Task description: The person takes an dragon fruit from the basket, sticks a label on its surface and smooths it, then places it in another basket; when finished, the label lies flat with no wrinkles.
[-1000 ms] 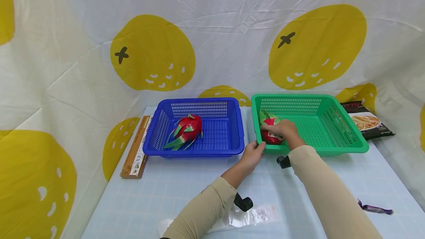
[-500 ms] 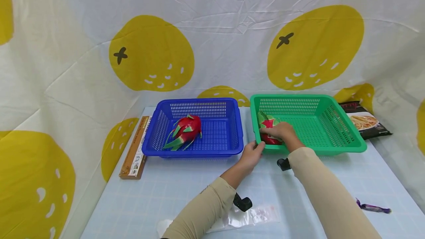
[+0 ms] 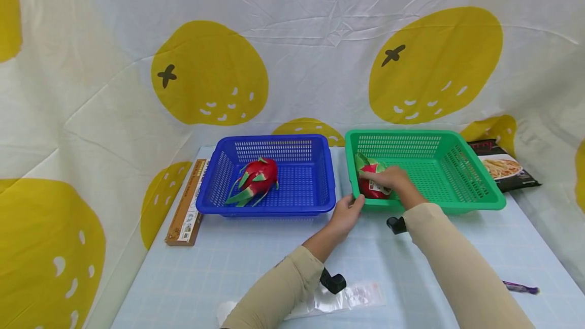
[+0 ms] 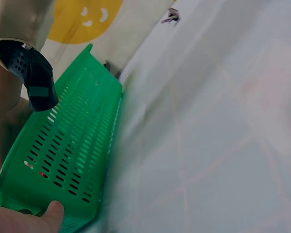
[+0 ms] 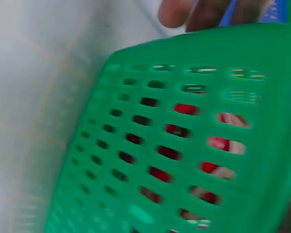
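Note:
My left hand [image 3: 346, 215] grips the near left corner of the green basket [image 3: 429, 176]; in the left wrist view its thumb [image 4: 54, 211] presses the outer wall. Inside that corner, my right hand [image 3: 394, 178] holds a red dragon fruit [image 3: 376, 191] with green leaf tips and a white label. The right fingertips are partly hidden behind the hand. Through the slots in the right wrist view, bits of red fruit [image 5: 186, 108] show. Another dragon fruit [image 3: 262, 174] lies in the blue basket [image 3: 299, 182], left of the green one.
A long brown box [image 3: 186, 207] lies left of the blue basket. Behind the green basket's right side sits a black noodle packet [image 3: 507, 169]. Clear plastic packaging [image 3: 349, 298] and a purple wrapped stick [image 3: 522, 288] lie nearer. A patterned cloth [image 3: 292, 65] hangs behind.
My right hand and forearm have shifted slightly right, and the fruit's white label shows more than half a second ago. My left hand stays on the basket corner.

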The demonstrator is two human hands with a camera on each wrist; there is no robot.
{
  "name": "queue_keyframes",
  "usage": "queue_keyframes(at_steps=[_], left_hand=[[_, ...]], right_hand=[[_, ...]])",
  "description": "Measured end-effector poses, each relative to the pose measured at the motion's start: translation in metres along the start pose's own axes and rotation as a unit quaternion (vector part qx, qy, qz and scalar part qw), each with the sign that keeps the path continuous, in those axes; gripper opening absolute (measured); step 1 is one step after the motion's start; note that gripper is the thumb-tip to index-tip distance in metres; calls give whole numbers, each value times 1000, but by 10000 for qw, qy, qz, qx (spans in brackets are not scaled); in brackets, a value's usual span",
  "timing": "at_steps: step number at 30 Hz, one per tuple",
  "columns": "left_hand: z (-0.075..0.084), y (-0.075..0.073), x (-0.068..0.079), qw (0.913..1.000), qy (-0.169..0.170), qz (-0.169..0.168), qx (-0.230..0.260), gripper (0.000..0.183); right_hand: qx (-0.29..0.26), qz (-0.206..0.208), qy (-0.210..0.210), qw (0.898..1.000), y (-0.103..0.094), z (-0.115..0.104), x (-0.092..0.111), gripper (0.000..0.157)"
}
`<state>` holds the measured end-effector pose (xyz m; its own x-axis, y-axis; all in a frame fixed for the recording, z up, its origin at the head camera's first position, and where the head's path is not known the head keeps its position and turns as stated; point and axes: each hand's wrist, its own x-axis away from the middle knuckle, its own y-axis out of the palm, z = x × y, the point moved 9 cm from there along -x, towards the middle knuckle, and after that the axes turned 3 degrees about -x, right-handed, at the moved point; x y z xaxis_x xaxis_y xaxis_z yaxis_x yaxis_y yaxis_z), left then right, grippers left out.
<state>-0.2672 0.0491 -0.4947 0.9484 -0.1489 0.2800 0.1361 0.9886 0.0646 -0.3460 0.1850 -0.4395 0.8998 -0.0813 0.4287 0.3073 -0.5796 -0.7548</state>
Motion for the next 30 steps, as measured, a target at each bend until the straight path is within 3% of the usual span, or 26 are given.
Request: queue_keyframes(at_steps=[3,5,8,11,13,15,18,20,22,25,27,30], left_hand=[[5,-6,12,9984,-11,-33,-556,60],[14,-10,23,9931,118,-286,-1131,59],[33,-19,43,9777,468,-799,-1887,50],[59,-34,62,9615,1054,-1009,-2327,37],[76,-50,69,9548,1370,-812,-2508,33],[92,-69,71,9486,1611,-427,-2689,33],[113,-104,66,9346,1821,348,-3036,36],[124,-130,58,9233,1817,822,-3281,40],[131,-158,48,9113,1605,1227,-3587,47],[135,-198,30,8963,968,1593,-4024,62],[132,-222,19,8885,433,1703,-4239,73],[124,-250,6,8840,-263,1652,-4366,88]], right_hand=[[-25,511,-463,9976,-16,-15,12,93],[-230,1064,-1005,9890,-30,-28,25,87],[-754,1888,-1965,9592,-43,-47,53,67],[-1263,2125,-2782,9282,-33,-60,83,42],[-1322,1841,-2956,9280,-11,-64,95,32],[-1319,1312,-2854,9402,16,-64,101,30],[-1450,411,-2258,9624,58,-57,98,34],[-1927,-38,-1857,9635,79,-52,94,36],[-2645,-406,-1569,9507,95,-50,89,35],[-3661,-823,-1369,9168,111,-50,85,33],[-4064,-987,-1314,8988,118,-52,84,31],[-4393,-1132,-1213,8829,123,-55,84,28]])
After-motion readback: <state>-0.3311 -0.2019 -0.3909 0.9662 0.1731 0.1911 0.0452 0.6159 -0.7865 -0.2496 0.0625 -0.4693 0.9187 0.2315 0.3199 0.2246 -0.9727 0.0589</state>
